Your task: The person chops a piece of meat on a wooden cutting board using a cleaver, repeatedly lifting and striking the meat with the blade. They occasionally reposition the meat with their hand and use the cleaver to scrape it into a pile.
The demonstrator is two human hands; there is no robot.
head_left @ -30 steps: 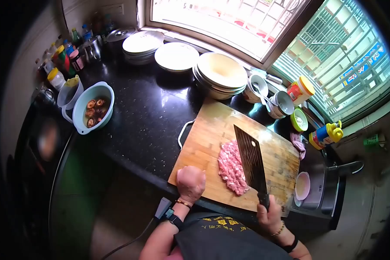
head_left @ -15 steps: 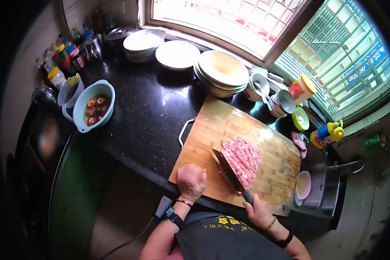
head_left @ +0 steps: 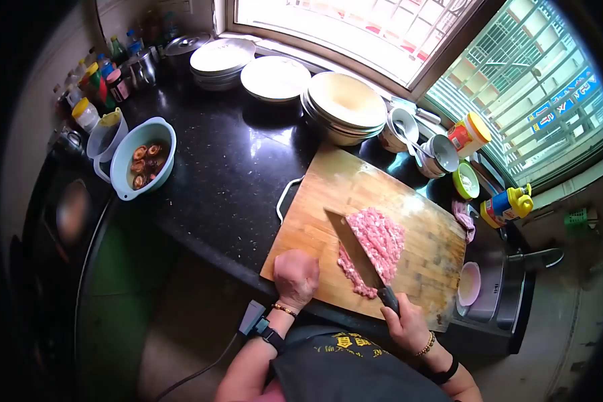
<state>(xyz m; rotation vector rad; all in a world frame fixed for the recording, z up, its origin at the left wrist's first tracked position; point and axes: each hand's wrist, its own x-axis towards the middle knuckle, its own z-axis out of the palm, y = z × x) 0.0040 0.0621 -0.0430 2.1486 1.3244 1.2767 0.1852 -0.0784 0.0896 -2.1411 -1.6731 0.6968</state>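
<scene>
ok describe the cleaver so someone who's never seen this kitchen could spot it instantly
Find the wooden cutting board on the black counter. Over its pink minced meat slants the cleaver, dark handle gripped in the right hand. It's the only blade on that board.

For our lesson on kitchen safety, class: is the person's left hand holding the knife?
No, the right hand grips the knife, while the left hand is curled at a corner of the cutting board.
</scene>
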